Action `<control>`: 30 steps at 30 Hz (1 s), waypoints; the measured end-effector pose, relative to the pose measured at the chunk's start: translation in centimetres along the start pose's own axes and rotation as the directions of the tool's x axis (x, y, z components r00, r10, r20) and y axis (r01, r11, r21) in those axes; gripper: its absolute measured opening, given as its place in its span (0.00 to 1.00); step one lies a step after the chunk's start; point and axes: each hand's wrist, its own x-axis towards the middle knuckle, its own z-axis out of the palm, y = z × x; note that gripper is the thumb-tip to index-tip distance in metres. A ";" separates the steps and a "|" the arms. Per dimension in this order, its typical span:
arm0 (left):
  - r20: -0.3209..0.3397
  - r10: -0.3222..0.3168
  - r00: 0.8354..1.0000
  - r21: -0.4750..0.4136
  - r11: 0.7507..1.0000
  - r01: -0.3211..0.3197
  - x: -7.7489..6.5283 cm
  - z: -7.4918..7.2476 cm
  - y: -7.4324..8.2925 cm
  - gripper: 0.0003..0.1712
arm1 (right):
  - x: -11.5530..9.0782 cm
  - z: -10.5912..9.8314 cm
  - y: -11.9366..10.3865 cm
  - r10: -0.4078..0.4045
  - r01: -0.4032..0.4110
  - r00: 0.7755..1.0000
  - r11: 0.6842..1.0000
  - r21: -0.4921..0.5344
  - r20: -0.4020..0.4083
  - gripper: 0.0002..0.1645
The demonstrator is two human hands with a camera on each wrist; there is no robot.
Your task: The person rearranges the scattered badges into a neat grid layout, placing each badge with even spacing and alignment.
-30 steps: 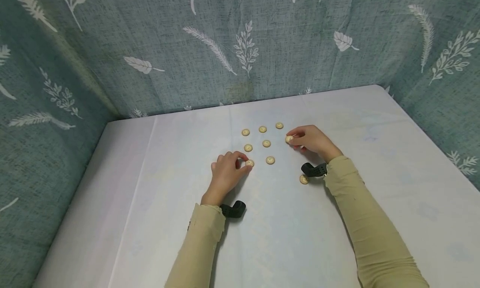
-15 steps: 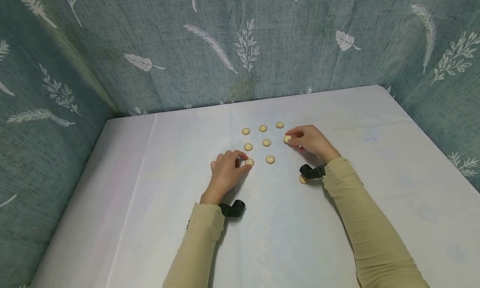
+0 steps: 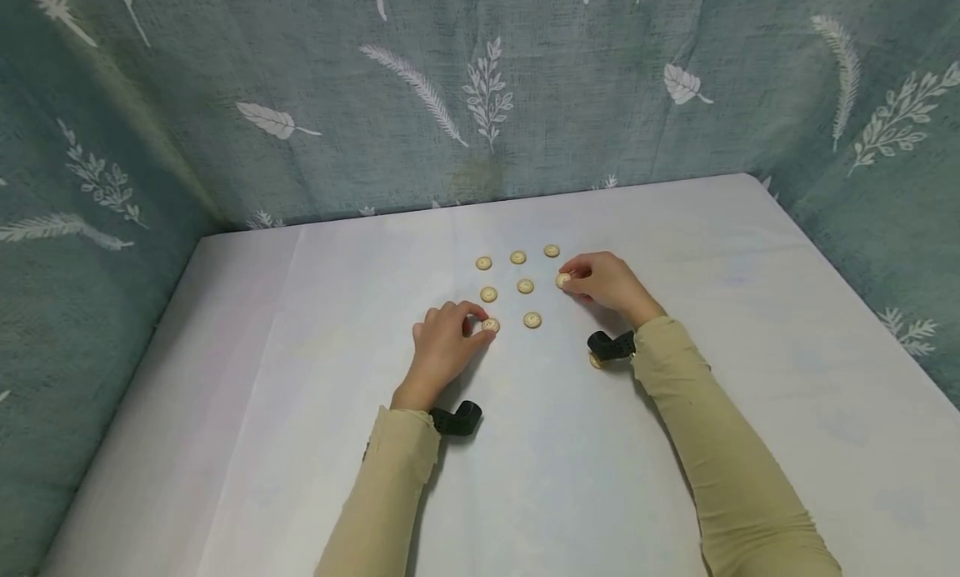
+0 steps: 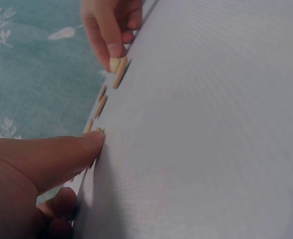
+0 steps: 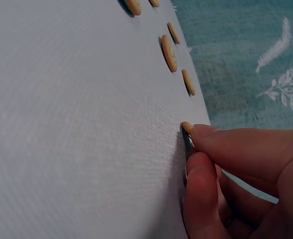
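Several small round tan discs with faint marks on their faces lie flat on the white table. At the front left of the group, my left hand holds one disc between thumb and forefinger. My right hand pinches another disc at the right end of the middle row; in the right wrist view its edge peeks out past the thumb. The middle disc sits to its left, and a back-row disc just behind it. A separate disc is mostly hidden under the right wrist's black camera.
The other discs stand in loose rows between the hands, such as the back left one and the front one. A white cloth covers the table. Green leaf-print curtains hang around its back and sides.
My right hand has slid its disc a little left, closer to the middle disc. Its wrist camera now covers more of the separate disc. My left hand stays in place, and the head view has shifted slightly.
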 end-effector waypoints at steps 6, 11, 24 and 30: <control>0.002 -0.001 1.000 0.006 1.000 0.001 -0.2 -0.2 -0.3 0.15 | 0.0 0.5 -0.4 -0.010 0.010 1.000 0.999 -0.031 -0.014 0.14; -0.005 0.002 1.000 0.004 1.000 -0.002 -0.2 -0.1 -0.4 0.15 | 0.0 0.6 -0.6 -0.010 0.009 1.000 0.998 -0.058 -0.017 0.13; -0.001 0.006 1.000 0.008 1.000 -0.006 -0.1 0.0 -0.1 0.15 | -0.2 0.1 -0.5 -0.022 0.022 1.000 0.995 -0.093 0.004 0.14; -0.002 -0.001 1.000 0.017 1.000 0.001 0.0 -0.1 -0.1 0.15 | -0.2 0.2 -0.7 -0.038 0.035 0.999 0.992 -0.119 -0.023 0.13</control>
